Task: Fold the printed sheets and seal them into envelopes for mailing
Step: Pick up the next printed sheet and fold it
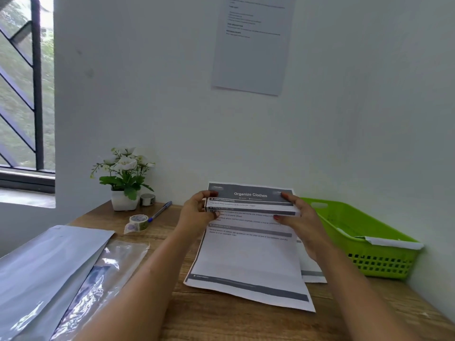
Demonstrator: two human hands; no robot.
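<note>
Both hands, left hand [197, 212] and right hand [299, 221], pinched the printed sheets [248, 254] at their far end beside the green basket [357, 227], apparently squaring the stack for folding.

Wall notice [253, 43] top cropped, text illegible.

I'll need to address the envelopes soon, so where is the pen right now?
In the head view the pen lies on the desk's far left, between the tape roll and the flower pot.

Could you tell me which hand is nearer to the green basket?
Right. The right hand holds the printed sheets beside the green basket; the left hand grips their far side.
</note>
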